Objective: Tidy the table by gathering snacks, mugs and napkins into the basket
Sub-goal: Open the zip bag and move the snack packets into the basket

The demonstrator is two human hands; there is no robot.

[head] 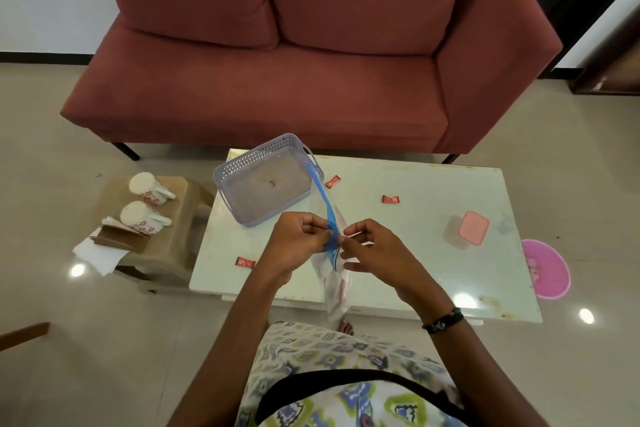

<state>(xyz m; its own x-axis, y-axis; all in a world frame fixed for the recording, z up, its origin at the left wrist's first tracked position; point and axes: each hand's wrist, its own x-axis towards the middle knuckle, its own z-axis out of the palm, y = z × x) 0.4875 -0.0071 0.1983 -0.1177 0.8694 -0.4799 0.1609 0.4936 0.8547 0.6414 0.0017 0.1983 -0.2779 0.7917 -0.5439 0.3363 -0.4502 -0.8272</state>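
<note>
From the head camera, both hands are working over the desk (433,184). The left hand (299,241) and the right hand (372,248) are each pinching the blue strip at the top of a clear zip bag (334,274). The bag is hanging down between them, above the near edge of the desk. It is thin, soft and floppy, so it is best held by that stiffer blue strip. It may have small red snacks inside, but the view is too blurry to be sure.

The basket (266,180) is sitting at the far left corner of the desk. It looks light and stiff, with handles at the ends to grab. Three small red snacks are lying loose on the desk; the nearest snack (245,262) is just left of the hands. They are tiny and light, easy to pinch.

Two mugs (147,203) are lying on a low stool (180,218) beside the desk. They are hard and could break, so the handles are the safe spot. White napkins (98,253) are resting near them, soft and easy to crumple.
</note>
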